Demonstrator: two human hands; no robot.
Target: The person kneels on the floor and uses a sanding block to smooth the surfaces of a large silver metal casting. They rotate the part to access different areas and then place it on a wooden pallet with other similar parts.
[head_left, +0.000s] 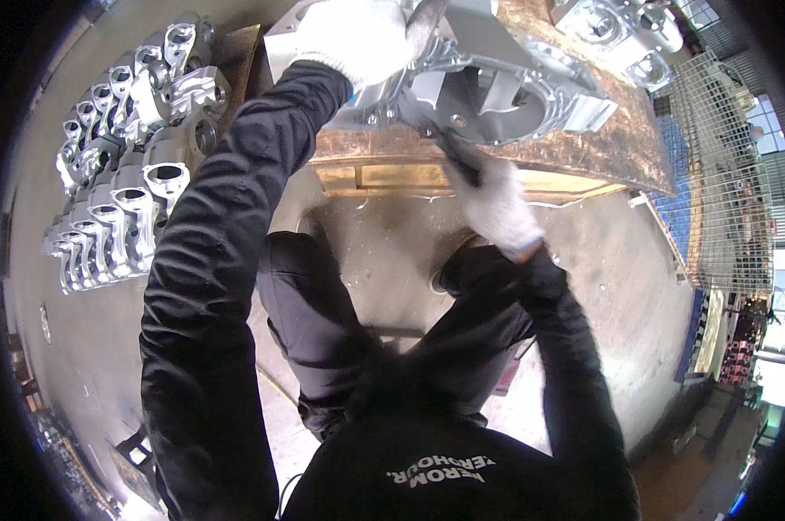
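Observation:
A large silver metal casting with a wide round opening lies on the worn brown bench top in front of me. My left hand, in a white glove washed out by glare, holds its upper left part; the fingertips are hard to make out. Lower down, my right hand, also gloved in white and smeared by motion, is closed around a dark-handled hand tool. The tool's far end reaches the casting's near edge, left of the opening. Blur hides what kind of tip it has.
On the left, several silver castings stand in rows. More metal parts sit at the bench's far right. A wire mesh cage rises beyond the bench on the right. My legs are spread below the bench edge.

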